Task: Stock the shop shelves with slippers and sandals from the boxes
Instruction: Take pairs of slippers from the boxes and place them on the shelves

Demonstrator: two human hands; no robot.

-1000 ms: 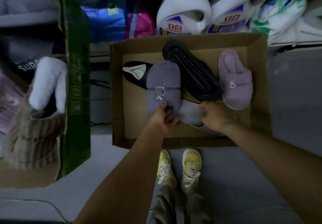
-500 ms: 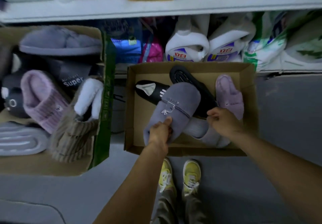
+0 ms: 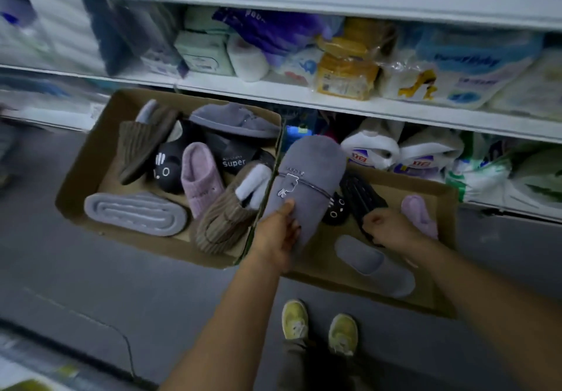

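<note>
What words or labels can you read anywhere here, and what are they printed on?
"Super": white print on the dark package in the left box; the smaller line above it is too blurred to read.
Red characters on the white bags under the shelf: unreadable.
Blue lettering on the blue-and-white pack on the shelf: too blurred.
Embroidery on the grey slipper that the left hand holds: too small.

Bare cardboard floor shows at the lower middle of the right box [image 3: 438, 305], beside the grey slipper [image 3: 375, 266]. The left box [image 3: 76, 183] is packed. The white shelf [image 3: 334, 101] overhangs both boxes' far ends.
</note>
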